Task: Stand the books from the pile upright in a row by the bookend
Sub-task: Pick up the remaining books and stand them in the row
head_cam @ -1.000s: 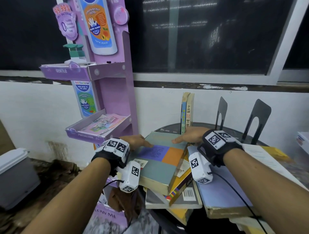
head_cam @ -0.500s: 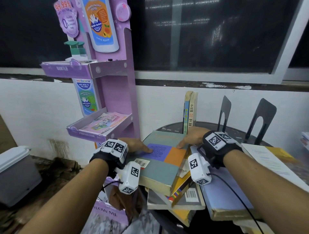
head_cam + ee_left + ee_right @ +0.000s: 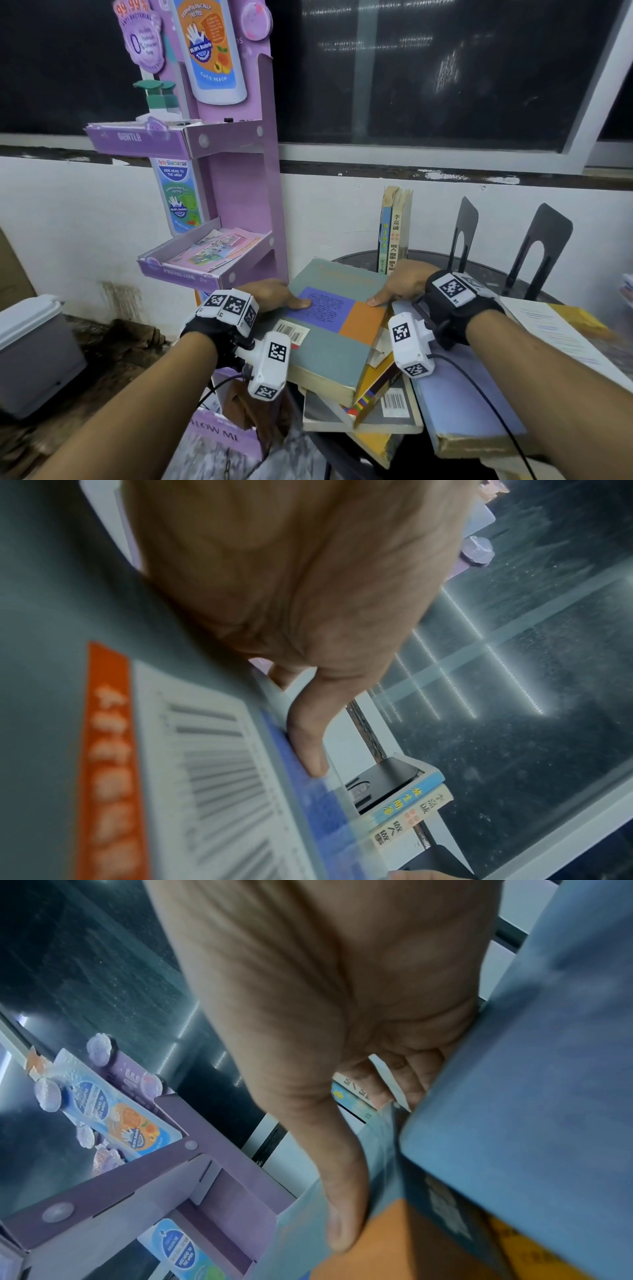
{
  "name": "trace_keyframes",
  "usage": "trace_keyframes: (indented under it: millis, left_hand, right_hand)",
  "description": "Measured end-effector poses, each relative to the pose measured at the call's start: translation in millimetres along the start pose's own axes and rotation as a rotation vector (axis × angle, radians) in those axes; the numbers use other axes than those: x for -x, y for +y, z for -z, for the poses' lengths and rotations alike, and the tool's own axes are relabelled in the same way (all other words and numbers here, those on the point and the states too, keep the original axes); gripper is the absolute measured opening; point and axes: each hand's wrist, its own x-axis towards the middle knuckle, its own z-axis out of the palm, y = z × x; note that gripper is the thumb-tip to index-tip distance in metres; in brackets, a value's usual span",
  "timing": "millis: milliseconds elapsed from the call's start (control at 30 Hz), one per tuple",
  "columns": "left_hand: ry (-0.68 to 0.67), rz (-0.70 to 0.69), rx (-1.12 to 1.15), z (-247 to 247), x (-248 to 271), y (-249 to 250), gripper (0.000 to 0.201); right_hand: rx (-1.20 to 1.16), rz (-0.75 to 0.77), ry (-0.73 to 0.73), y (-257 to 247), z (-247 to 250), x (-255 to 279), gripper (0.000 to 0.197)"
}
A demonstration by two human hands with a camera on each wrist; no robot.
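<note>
A grey-green book [image 3: 329,346] with a purple and orange patch lies on top of the pile [image 3: 376,407] at the table's front. My left hand [image 3: 272,294] grips its left edge, thumb [image 3: 308,739] on the cover. My right hand [image 3: 402,281] grips its right edge, thumb [image 3: 337,1204] on the orange patch and fingers curled underneath. Two thin books [image 3: 394,233] stand upright behind it, left of a black bookend [image 3: 462,233].
A second black bookend [image 3: 544,246] stands further right on the round dark table [image 3: 486,274]. A large lavender book [image 3: 459,404] and papers [image 3: 555,332] lie right of the pile. A purple cardboard display stand [image 3: 246,192] rises close on the left. A grey bin [image 3: 34,353] sits on the floor.
Both hands keep their hold on the grey-green book, thumbs staying on the cover. Hands and book sit a little lower in the view.
</note>
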Motion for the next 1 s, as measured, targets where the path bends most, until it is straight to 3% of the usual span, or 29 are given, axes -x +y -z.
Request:
trace_keyframes:
  millis: [67, 167, 300, 367, 467, 533, 600, 767, 1000]
  left_hand:
    - [0.025, -0.041, 0.048, 2, 5, 1, 0.039]
    - [0.064, -0.064, 0.163, 5, 11, 3, 0.028]
    - [0.122, -0.105, 0.269, 12, 13, 0, 0.052]
    - [0.138, -0.13, 0.315, 15, 13, 0, 0.052]
    - [0.153, -0.188, 0.441, 17, 17, 1, 0.059]
    - [0.163, -0.23, 0.526, 17, 19, 3, 0.066]
    - [0.187, -0.287, 0.6, 15, 23, 6, 0.057]
    - [0.214, -0.407, 0.704, 9, 22, 10, 0.052]
    - [0.199, -0.474, 0.775, -8, 14, 16, 0.057]
  right_hand:
    - [-0.036, 0.006, 0.014, 0, 1, -1, 0.064]
    - [-0.154, 0.018, 0.049, -2, 2, -2, 0.065]
    - [-0.362, 0.036, 0.081, -11, 4, 1, 0.068]
    - [-0.459, 0.065, 0.113, -16, 8, 8, 0.064]
    - [-0.52, 0.12, 0.242, -20, 15, 15, 0.057]
    - [-0.575, 0.158, 0.326, -21, 19, 18, 0.073]
    - [-0.653, 0.215, 0.411, -19, 22, 17, 0.087]
    - [-0.835, 0.325, 0.577, -21, 33, 32, 0.073]
    - [-0.737, 0.479, 0.661, -15, 43, 62, 0.069]
